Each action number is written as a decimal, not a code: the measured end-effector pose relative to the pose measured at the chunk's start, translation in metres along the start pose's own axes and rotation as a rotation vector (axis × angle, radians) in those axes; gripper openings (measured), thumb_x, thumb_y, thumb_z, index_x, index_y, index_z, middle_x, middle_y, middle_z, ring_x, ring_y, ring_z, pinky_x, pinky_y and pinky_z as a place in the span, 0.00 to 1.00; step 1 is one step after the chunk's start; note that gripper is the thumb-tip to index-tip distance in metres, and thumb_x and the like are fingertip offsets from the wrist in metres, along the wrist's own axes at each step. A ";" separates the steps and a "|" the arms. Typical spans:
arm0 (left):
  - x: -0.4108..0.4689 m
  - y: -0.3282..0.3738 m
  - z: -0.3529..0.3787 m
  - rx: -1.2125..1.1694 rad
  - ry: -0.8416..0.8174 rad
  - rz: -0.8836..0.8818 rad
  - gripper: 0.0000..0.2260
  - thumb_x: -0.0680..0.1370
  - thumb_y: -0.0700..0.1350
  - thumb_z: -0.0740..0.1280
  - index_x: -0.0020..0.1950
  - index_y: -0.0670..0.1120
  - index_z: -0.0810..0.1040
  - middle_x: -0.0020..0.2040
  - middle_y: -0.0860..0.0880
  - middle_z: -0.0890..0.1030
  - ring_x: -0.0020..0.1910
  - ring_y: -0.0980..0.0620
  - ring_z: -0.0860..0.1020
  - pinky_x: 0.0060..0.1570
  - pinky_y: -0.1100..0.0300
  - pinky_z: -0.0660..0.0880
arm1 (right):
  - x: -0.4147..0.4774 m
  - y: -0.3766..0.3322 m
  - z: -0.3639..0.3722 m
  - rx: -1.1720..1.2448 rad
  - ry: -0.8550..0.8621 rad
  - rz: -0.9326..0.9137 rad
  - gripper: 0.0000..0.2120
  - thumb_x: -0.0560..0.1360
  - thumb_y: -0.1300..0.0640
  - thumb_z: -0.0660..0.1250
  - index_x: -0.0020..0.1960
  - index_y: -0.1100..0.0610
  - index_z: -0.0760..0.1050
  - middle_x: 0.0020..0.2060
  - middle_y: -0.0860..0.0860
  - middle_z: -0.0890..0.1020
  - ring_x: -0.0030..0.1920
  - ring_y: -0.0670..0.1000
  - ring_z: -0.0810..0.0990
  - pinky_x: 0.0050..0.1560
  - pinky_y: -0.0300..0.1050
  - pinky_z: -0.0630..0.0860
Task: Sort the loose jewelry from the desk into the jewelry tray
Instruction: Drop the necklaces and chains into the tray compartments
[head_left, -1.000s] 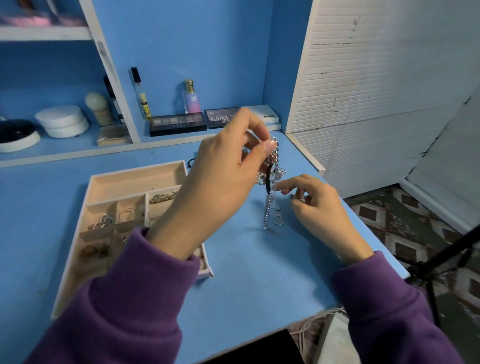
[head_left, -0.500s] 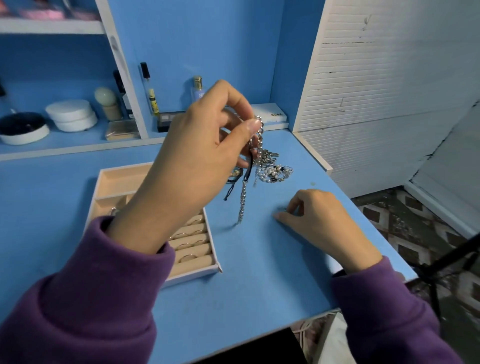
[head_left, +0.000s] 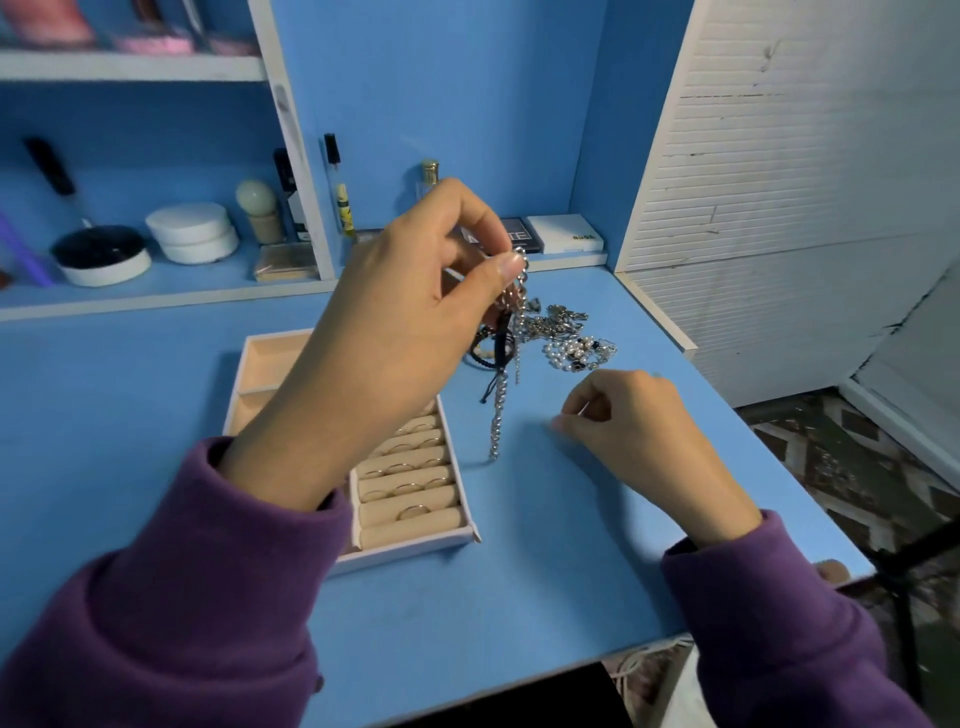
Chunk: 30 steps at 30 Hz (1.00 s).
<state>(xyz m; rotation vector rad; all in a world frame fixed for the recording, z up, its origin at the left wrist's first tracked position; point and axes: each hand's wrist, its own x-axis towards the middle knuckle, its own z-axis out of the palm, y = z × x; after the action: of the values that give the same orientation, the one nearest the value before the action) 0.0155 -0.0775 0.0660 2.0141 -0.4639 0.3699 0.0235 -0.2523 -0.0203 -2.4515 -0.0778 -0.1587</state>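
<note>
My left hand (head_left: 395, 332) is raised over the blue desk (head_left: 519, 582) and pinches the top of a silver chain (head_left: 496, 426), which hangs straight down with its end near the desk. A black cord (head_left: 500, 338) dangles beside it from the same grip. My right hand (head_left: 639, 431) rests on the desk to the right of the chain, fingers curled with thumb and fingertip together and nothing visible between them. The beige jewelry tray (head_left: 415, 545) lies under my left forearm, with rings (head_left: 410, 512) in its padded rolls. Loose silver pieces (head_left: 558, 317) and a pearl bracelet (head_left: 576, 353) lie behind.
Along the back ledge stand a white box (head_left: 566, 234), a dark palette (head_left: 511, 236), a perfume bottle (head_left: 428, 174) and a thin tube (head_left: 340, 197). Shelf cubby at left holds white jars (head_left: 192, 231) and a black-and-white dish (head_left: 101, 254). The desk's right edge drops off to a tiled floor (head_left: 852, 457).
My left hand lifted the chain and carried it left, toward the tray. My right hand let go of the chain's lower end and dropped to the desk.
</note>
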 end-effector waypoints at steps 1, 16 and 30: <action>-0.001 0.002 -0.004 0.017 0.010 0.007 0.03 0.76 0.46 0.65 0.45 0.49 0.71 0.37 0.51 0.83 0.38 0.51 0.82 0.44 0.48 0.79 | 0.000 -0.004 0.001 0.062 0.017 -0.017 0.05 0.69 0.56 0.70 0.36 0.54 0.76 0.29 0.48 0.77 0.31 0.46 0.74 0.27 0.35 0.67; -0.026 0.025 -0.080 0.115 0.143 0.110 0.04 0.77 0.46 0.64 0.45 0.52 0.70 0.36 0.50 0.82 0.36 0.52 0.82 0.39 0.48 0.80 | 0.002 -0.075 0.030 0.587 -0.056 -0.237 0.06 0.69 0.59 0.72 0.37 0.60 0.77 0.28 0.52 0.81 0.28 0.47 0.76 0.30 0.38 0.73; -0.073 -0.013 -0.107 0.032 0.165 -0.060 0.04 0.76 0.44 0.65 0.43 0.51 0.70 0.32 0.52 0.79 0.34 0.49 0.82 0.35 0.54 0.80 | -0.009 -0.106 0.053 0.558 -0.154 -0.323 0.05 0.68 0.57 0.72 0.37 0.57 0.78 0.30 0.50 0.81 0.31 0.48 0.77 0.33 0.41 0.75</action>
<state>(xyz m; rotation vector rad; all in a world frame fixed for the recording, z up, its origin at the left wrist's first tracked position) -0.0497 0.0353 0.0726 2.0040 -0.2965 0.5047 0.0089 -0.1368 0.0041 -1.8755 -0.5155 -0.0743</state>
